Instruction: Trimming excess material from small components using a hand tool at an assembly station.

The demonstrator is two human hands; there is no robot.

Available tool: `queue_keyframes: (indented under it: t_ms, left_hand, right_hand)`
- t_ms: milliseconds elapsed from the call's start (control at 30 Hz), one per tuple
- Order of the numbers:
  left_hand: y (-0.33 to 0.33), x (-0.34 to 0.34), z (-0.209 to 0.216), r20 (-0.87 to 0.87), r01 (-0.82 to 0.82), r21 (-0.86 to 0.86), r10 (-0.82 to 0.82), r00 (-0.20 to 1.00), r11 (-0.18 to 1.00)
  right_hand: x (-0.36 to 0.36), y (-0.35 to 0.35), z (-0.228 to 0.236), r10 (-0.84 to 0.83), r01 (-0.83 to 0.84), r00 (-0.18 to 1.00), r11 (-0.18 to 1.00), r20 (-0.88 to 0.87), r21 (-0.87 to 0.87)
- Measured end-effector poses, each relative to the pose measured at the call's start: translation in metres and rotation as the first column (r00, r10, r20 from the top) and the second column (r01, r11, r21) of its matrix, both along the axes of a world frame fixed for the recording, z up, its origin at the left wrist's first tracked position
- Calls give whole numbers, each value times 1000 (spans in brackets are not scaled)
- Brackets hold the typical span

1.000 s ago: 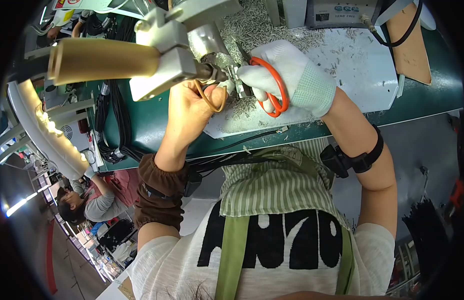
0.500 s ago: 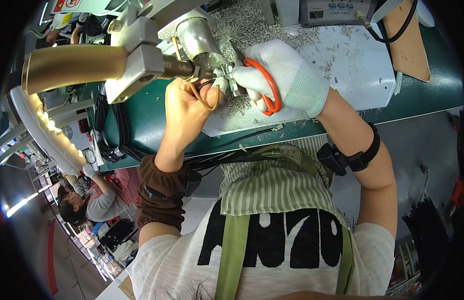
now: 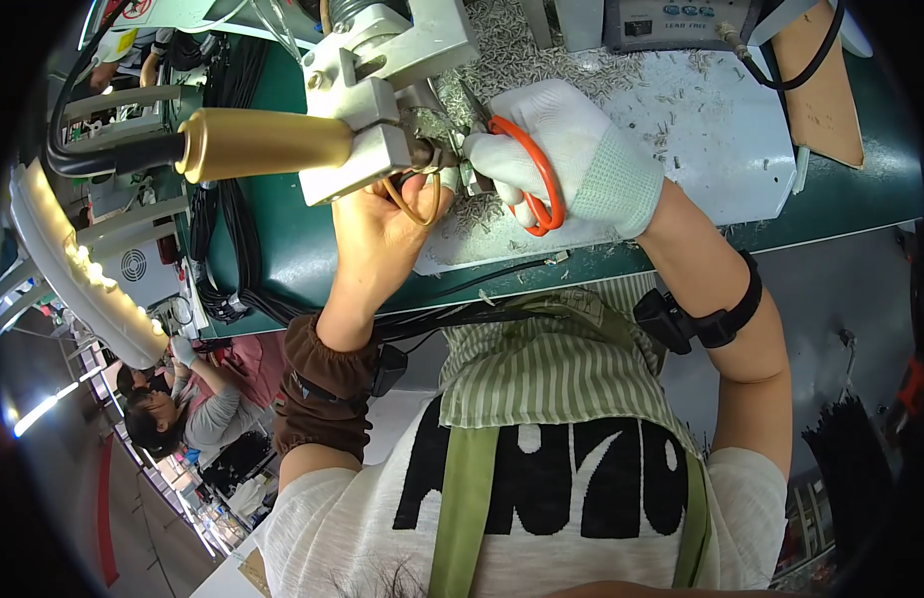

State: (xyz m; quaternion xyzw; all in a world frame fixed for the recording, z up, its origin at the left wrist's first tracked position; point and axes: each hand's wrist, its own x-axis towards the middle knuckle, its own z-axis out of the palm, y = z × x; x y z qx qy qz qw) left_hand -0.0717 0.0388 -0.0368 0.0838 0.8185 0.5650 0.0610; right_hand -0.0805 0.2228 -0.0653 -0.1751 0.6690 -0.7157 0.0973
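Note:
My right hand (image 3: 567, 149), in a white knitted glove with a pale green cuff, is closed round scissors with red looped handles (image 3: 544, 174). Their dark pointed blade (image 3: 471, 102) sticks out at the upper left of the glove. My left hand (image 3: 380, 234) is bare but for a white covering at a fingertip. Its fingers are pinched together close to the right hand's fingers; what they hold is hidden. A soldering head with a gold-coloured handle (image 3: 268, 145) and a metal clamp block (image 3: 354, 167) hangs over the left fingers. A bent brass tube (image 3: 418, 216) curves in front of that hand.
Cut metal bits (image 3: 671, 120) litter a white board (image 3: 721, 169) on the green bench. A grey control box (image 3: 671, 25) stands at the back. Black cables (image 3: 245, 229) lie left, beside a lit ring lamp (image 3: 88, 269). A co-worker (image 3: 208, 409) sits at the lower left.
The soldering head has swung right and now covers more of my left fingers. Both my hands have shifted slightly right. The co-worker at the left has moved a little.

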Motion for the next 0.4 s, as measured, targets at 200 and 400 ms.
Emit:
queue_keyframes:
  t_ms: [200, 400]
  left_hand:
    - [-3, 1, 7, -29, 41, -137, -45, 999, 990]
    - [-14, -2, 0, 24, 25, -188, -21, 1000, 982]
  right_hand:
    - [-2, -2, -5, -11, -2, 972, 999, -236, -54]
    - [-4, -2, 2, 42, -70, 968, 992, 248, 104]
